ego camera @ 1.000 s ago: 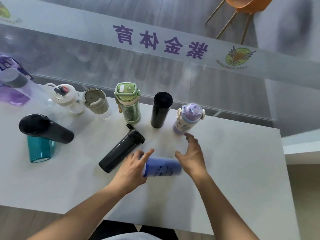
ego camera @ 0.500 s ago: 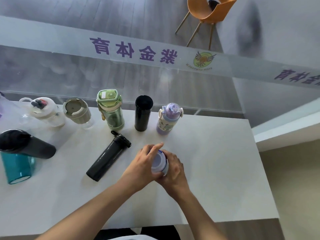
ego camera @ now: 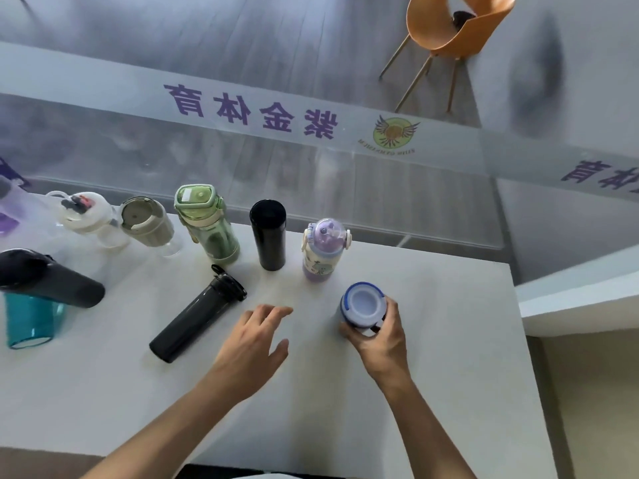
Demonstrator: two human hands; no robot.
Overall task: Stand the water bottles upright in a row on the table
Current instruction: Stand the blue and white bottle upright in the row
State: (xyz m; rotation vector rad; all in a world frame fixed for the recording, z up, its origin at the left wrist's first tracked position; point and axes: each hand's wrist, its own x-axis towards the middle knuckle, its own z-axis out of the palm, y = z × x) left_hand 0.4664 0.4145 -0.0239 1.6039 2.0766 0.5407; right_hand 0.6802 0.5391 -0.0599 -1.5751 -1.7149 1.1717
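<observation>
My right hand (ego camera: 378, 335) grips a blue-and-white bottle (ego camera: 363, 303), upright, just right of the row's end on the white table (ego camera: 449, 357). My left hand (ego camera: 254, 340) hovers open beside it, fingers spread, holding nothing. Along the far edge stand a lilac child's bottle (ego camera: 321, 250), a black flask (ego camera: 269, 235), a green bottle (ego camera: 207, 223), a grey-lidded cup (ego camera: 147, 221) and a white-lidded bottle (ego camera: 83, 214). A dark grey bottle (ego camera: 197, 314) lies on its side left of my left hand. Another black bottle (ego camera: 48, 280) lies across a teal cup (ego camera: 29, 321) at the left.
A glass partition with purple lettering (ego camera: 249, 110) runs behind the table's far edge. An orange chair (ego camera: 453, 25) stands beyond it. A purple bottle (ego camera: 8, 205) is cut off at the far left. The table's right edge lies right of my right hand.
The blue-and-white bottle went from lying on its side to upright and moved right toward the row's end. My left hand let go of it and drew back left.
</observation>
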